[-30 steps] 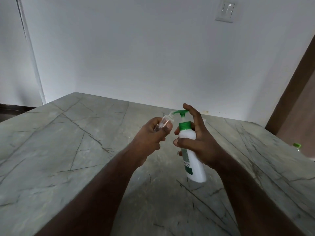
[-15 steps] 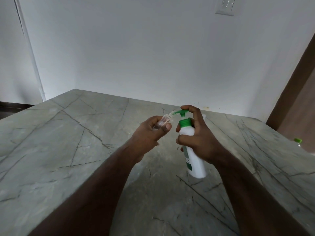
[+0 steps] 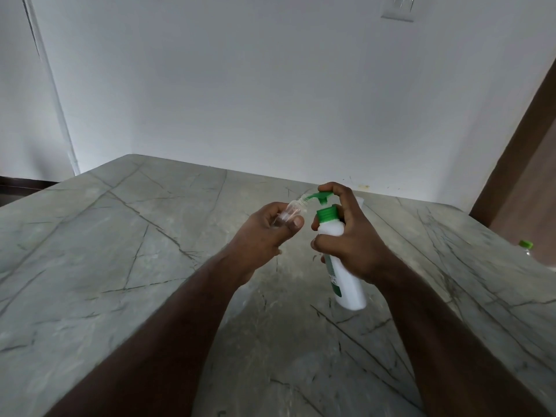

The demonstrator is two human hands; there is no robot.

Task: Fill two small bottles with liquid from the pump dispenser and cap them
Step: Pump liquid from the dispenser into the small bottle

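Note:
My right hand grips a white pump dispenser with a green collar and green pump head, held tilted above the table; my index finger rests on the pump head. My left hand holds a small clear bottle, tilted so its open mouth meets the green nozzle tip. Most of the small bottle is hidden in my fingers. I see no second small bottle and no caps.
A grey-green marble table with dark veins spreads under both arms. A white wall stands behind it. A green-capped clear bottle shows at the right edge, near a brown door frame.
The view has tilted down slightly. Both hands keep the same hold, with the small bottle's mouth staying at the nozzle and my index finger on the pump head.

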